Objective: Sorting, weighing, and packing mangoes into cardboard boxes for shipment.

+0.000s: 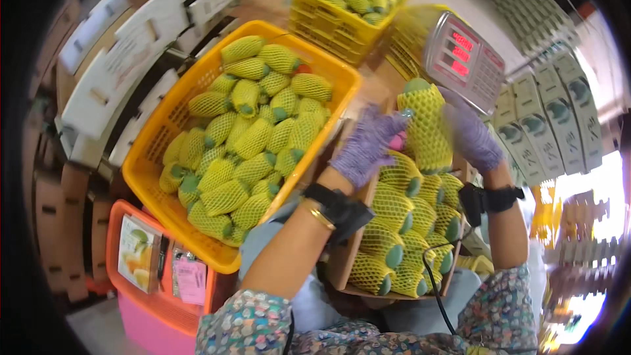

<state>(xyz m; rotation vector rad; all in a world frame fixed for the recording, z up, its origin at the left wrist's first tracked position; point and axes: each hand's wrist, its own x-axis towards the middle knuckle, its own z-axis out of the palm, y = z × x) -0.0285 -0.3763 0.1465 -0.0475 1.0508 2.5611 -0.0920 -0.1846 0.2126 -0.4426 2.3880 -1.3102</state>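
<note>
Above an open cardboard carton, a green mango in a yellow foam net (428, 130) is held upright. My right hand (473, 130), in a purple glove and blurred, grips its right side. The purple-gloved fingertips of my left hand (367, 143) reach its left edge; a small bluish thing shows at one fingertip, too small to name. Whether the left hand bears any of the mango's weight is unclear. A pink patch (398, 141) shows beside the left fingers. Below, the carton (356, 236) holds rows of netted mangoes (394, 207), their green ends facing right.
An orange plastic basket (143, 177) of netted mangoes stands left. Behind are a yellow crate (325, 27) of more mangoes and a digital scale (466, 59) with a lit red display. Printed cartons (542, 123) stand right. A small orange basket (118, 256) holds cards and packets. A black cable (434, 286) crosses the carton.
</note>
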